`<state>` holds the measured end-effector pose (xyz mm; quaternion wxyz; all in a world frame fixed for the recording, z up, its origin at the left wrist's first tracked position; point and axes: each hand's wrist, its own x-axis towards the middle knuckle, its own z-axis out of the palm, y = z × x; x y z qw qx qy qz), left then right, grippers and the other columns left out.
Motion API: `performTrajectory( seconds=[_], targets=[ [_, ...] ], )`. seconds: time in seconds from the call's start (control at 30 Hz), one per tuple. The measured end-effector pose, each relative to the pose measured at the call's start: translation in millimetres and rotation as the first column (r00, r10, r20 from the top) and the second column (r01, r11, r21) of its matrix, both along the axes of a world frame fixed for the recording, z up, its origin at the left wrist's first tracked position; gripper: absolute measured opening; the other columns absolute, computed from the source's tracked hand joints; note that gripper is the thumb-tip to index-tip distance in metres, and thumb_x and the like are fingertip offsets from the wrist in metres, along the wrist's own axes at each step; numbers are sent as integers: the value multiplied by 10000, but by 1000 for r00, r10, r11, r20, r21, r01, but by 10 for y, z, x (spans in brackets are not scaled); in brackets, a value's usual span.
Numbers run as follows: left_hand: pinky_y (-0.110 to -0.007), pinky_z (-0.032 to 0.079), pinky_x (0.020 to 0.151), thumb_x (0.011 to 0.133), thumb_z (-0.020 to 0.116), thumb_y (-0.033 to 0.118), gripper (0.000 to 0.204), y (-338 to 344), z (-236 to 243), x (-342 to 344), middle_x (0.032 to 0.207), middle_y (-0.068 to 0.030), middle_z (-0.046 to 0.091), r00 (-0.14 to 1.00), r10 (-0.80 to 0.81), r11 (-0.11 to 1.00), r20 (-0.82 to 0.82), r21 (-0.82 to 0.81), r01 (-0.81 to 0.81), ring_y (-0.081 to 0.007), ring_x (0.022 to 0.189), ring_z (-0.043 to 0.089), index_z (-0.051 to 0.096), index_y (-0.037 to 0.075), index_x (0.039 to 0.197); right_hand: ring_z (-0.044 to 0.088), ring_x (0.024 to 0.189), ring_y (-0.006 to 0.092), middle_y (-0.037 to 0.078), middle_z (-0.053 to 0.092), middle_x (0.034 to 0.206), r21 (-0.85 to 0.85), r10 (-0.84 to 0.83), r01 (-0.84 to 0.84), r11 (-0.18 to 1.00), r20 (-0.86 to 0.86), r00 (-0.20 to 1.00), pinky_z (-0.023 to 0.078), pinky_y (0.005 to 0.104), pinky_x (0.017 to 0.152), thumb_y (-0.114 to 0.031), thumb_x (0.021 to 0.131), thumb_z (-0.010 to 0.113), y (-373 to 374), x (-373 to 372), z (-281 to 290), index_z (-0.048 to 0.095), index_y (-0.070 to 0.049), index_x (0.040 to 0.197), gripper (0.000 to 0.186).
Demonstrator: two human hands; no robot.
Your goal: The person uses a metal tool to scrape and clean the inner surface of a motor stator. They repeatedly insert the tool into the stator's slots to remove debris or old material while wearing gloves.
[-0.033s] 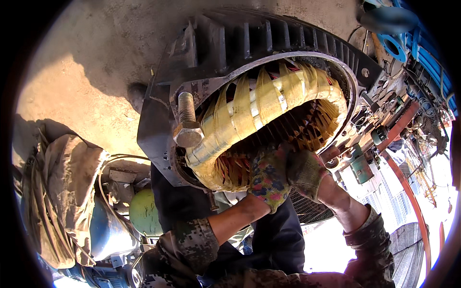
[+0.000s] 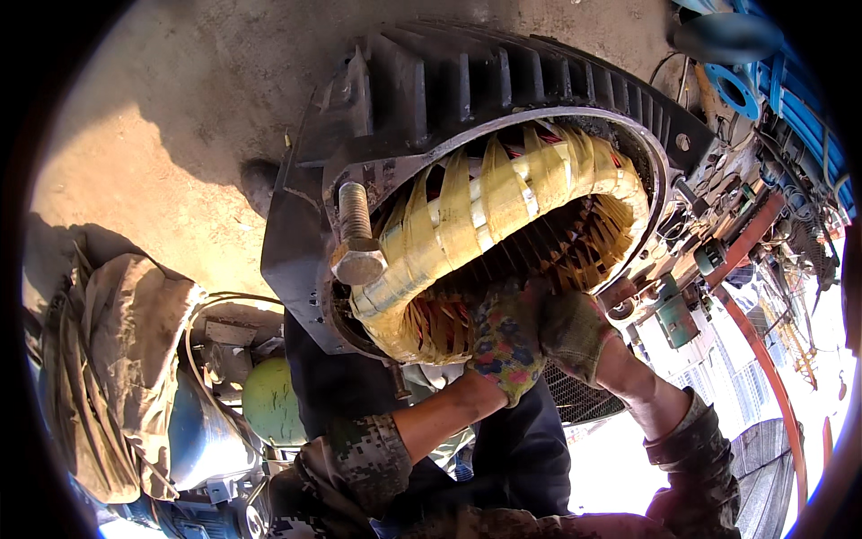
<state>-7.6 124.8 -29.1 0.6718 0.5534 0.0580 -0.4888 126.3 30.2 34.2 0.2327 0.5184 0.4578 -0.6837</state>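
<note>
A large motor housing (image 2: 395, 99) with dark metal fins lies with its round opening toward me. Inside its rim sits a thick ring of copper winding (image 2: 485, 198), wrapped in yellowish tape, with a dark hollow in its middle. At the near edge of that hollow my left hand (image 2: 507, 346), in a floral glove, is closed. My right hand (image 2: 575, 337), in a greenish knitted glove, is closed beside it, the two touching. Fingertips of both reach into shadow, and what they grip is hidden. A big hex bolt (image 2: 357, 242) stands at the housing's left corner.
To the left, a brown tarp (image 2: 135, 359) hangs by a yellow-green rounded tank (image 2: 274, 402). Green metal parts (image 2: 675, 310), rods and a reddish strap (image 2: 763, 346) crowd the right. Blue pipes (image 2: 804, 117) lie at the far right. Bare ground (image 2: 206, 108) stretches behind the housing.
The housing, its winding and the bolt sit slightly lower in the picture. Both hands have shifted down a little with them and keep their closed pose.
</note>
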Motion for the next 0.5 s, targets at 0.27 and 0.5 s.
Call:
performTrajectory(
  seconds=[0.27, 0.5],
  targets=[
    [-374, 385, 1150, 1056, 439, 204, 427, -23, -112, 27, 1439, -111, 549, 993, -68, 997, 94, 49, 64, -248, 1335, 500, 488, 58, 1454, 556, 1282, 275, 105, 537, 1451, -150, -125, 112, 982, -81, 989, 484, 416, 1094, -220, 947, 639, -101, -99, -122, 506, -90, 1458, 544],
    [-375, 435, 1074, 1039, 448, 239, 378, -46, -210, 117, 1347, -110, 615, 970, -212, 972, 123, 129, 196, -258, 1228, 571, 580, 61, 1346, 499, 1359, 276, 78, 473, 1511, -66, -143, 137, 988, -87, 986, 432, 428, 1144, -293, 968, 625, -190, -79, -341, 503, -134, 1452, 524]
  ],
)
